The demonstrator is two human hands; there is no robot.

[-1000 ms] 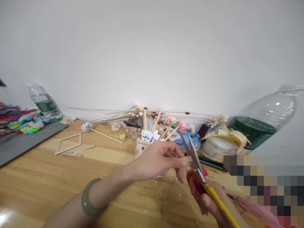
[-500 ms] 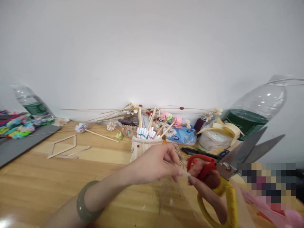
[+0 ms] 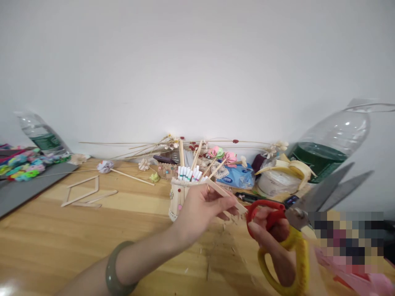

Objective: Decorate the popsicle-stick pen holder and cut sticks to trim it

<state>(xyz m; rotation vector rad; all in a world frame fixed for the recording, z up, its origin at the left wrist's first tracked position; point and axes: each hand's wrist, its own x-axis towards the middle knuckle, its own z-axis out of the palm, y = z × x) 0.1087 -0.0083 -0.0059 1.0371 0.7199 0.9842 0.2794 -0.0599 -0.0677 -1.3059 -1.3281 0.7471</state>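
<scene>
1. Pale wall (image 3: 197,74) fills the upper half of the frame; below it, a wooden table (image 3: 92,238) stretches across, with many small craft things along its back side.
2. Near the centre, the left hand (image 3: 196,209) is holding a flat wooden stick (image 3: 215,188) between thumb and fingers. The stick is now lifted into a slant, its upper end near the markers (image 3: 189,173) and its lower end beside the red handle.
3. Right of centre, the right hand (image 3: 268,240) has its fingers closed around the handles of the scissors (image 3: 296,215). Its fingertips have come off the stick, as it seems; whether they still touch it lightly, I cannot tell.
4. The blades have turned away from the stick and point to the right side of the frame, standing apart. So, in my judgement, no cutting is going on at this moment, and the left hand alone bears the stick.
5. Behind the left hand stands a decorated wooden holder (image 3: 175,199) with the markers in it. Small chips (image 3: 233,249) lie on the table below the hands.
6. At the left of the frame, thin sticks (image 3: 80,198) form an angular outline.
</scene>
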